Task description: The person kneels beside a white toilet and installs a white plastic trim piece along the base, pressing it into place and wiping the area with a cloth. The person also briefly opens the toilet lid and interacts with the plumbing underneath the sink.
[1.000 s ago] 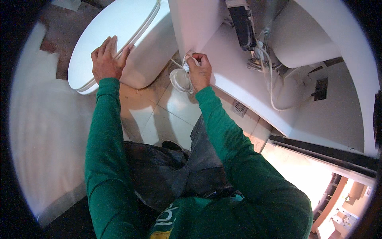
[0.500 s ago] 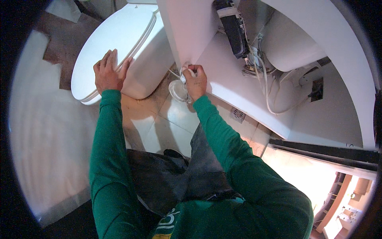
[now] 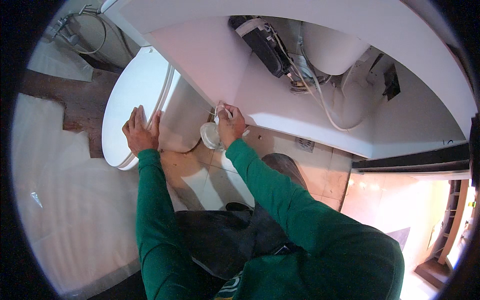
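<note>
My left hand (image 3: 141, 132) rests on the edge of the white toilet's closed lid (image 3: 135, 90), fingers apart and holding nothing. To its right, my right hand (image 3: 231, 126) is closed in a pinch around a small white object (image 3: 220, 111) at the lower corner of the white cabinet panel (image 3: 210, 65). Its kind cannot be made out, as my fingers cover much of it. Just below that hand is a round, whitish, ring-like thing (image 3: 211, 136), close to the floor. A thin pale line runs from the toilet side toward my fingers.
Inside the open cabinet are a black box-shaped unit (image 3: 262, 45), a white hose (image 3: 322, 105) and a white rounded basin underside (image 3: 332, 47). A floor drain (image 3: 304, 144) lies below the cabinet's edge. Plastic sheeting (image 3: 65, 200) covers the left side. A shower hose (image 3: 102, 37) hangs at the far left.
My view has shifted, so the toilet and cabinet sit differently in the picture. My left hand stays on the lid, and my right hand still pinches the white object by the panel's corner.
</note>
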